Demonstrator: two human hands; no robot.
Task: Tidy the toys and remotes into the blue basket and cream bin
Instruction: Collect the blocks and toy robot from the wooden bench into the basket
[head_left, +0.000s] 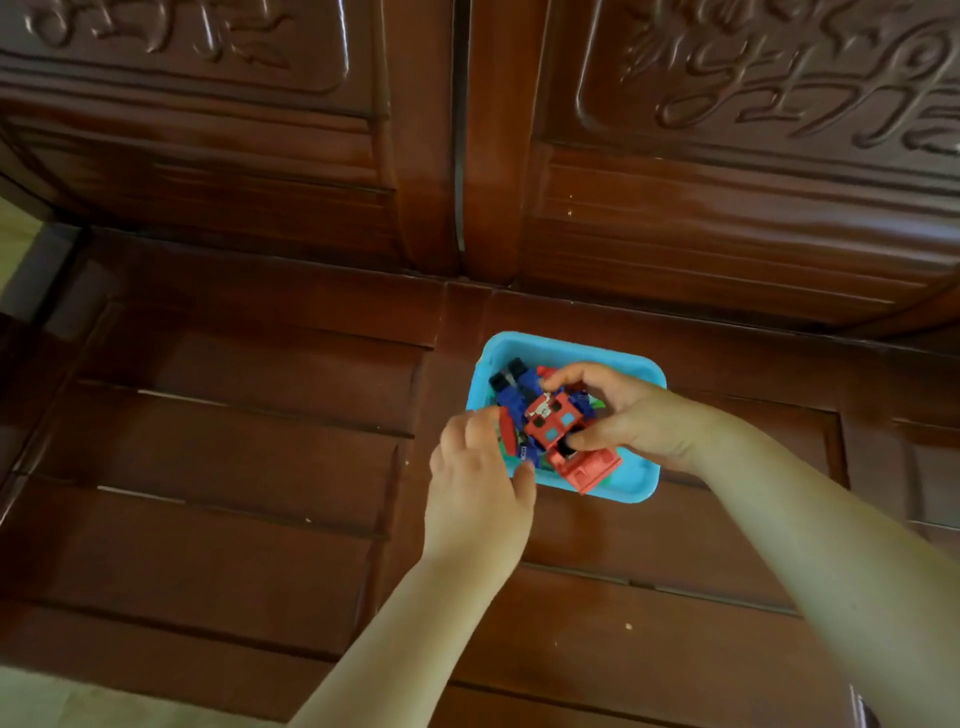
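A blue basket (571, 347) sits on a dark wooden slatted seat, holding a red and blue toy robot truck (550, 421) and bits of green toys beneath it. My right hand (628, 415) reaches in from the right, thumb and fingers closed around the truck's red cab. My left hand (478, 478) is at the basket's left rim, fingers curled on a red piece of the toy near the edge. A red part of the toy (589, 470) sticks over the basket's front rim. No cream bin or remotes are in view.
A carved wooden backrest (467, 130) rises behind the seat. The slatted seat (234, 441) stretches left and toward me. A pale floor strip (31, 696) shows at the bottom left.
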